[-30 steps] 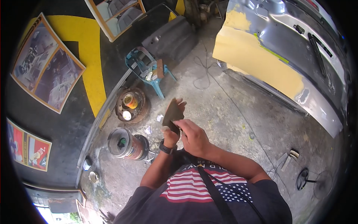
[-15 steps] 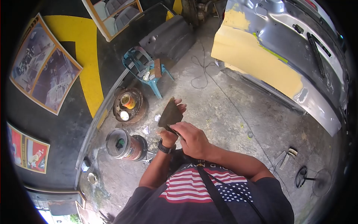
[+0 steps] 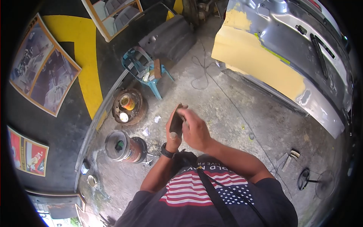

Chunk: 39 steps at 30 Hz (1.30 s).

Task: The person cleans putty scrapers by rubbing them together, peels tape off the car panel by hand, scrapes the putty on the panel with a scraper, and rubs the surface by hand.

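A dark brown sheet of sandpaper [image 3: 176,123] is held in front of my chest, curved between both hands. My left hand [image 3: 173,140], with a black watch on its wrist, cups it from the left and below, thumb against the near end. My right hand [image 3: 197,130] is closed over the sheet's right side, fingers at its far end. The right fingertips are partly hidden behind the sheet and the hand itself.
At left stand a bucket [image 3: 118,146], a rusty wheel rim [image 3: 140,107] bearing an open can [image 3: 127,102], and a teal chair [image 3: 154,89] with items on it. A car panel with beige filler [image 3: 257,60] is at upper right. A cable [image 3: 234,107] crosses the concrete floor.
The sheet went from flat and broad to bent and narrow. My right hand moved up along it to the far end, and my left fingers wrapped around its left side.
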Motion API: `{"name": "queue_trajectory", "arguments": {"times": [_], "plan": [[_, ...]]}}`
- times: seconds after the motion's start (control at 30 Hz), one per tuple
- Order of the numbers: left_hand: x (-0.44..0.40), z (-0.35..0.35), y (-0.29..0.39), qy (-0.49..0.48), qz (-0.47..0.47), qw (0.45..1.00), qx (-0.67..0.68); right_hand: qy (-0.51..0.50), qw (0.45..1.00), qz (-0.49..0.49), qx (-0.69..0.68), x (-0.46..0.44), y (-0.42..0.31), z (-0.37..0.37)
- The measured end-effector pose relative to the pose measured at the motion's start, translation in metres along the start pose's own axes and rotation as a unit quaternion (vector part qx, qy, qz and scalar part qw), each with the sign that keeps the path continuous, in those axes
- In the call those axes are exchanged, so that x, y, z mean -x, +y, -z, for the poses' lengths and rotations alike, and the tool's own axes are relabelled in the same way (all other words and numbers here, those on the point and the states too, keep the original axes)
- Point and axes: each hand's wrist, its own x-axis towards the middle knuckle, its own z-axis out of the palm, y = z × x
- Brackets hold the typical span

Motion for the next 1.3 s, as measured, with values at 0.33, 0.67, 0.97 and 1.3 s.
{"name": "queue_trajectory", "arguments": {"times": [0.33, 0.67, 0.97, 1.3], "plan": [[-0.005, -0.006, 0.012, 0.000, 0.021, 0.998, 0.053, -0.086, 0.996, 0.019, -0.027, 0.010, -0.010, 0.004], [-0.009, 0.003, 0.008, -0.005, 0.027, 0.996, 0.085, -0.096, 0.985, 0.143, 0.027, 0.015, -0.027, 0.007], [0.000, 0.001, -0.007, 0.025, 0.041, 0.994, 0.097, -0.059, 0.990, 0.125, 0.011, 0.011, -0.026, 0.001], [0.020, 0.040, -0.004, 0.027, 0.145, 0.984, -0.101, 0.137, 0.922, -0.197, -0.304, -0.042, 0.089, 0.039]]}}
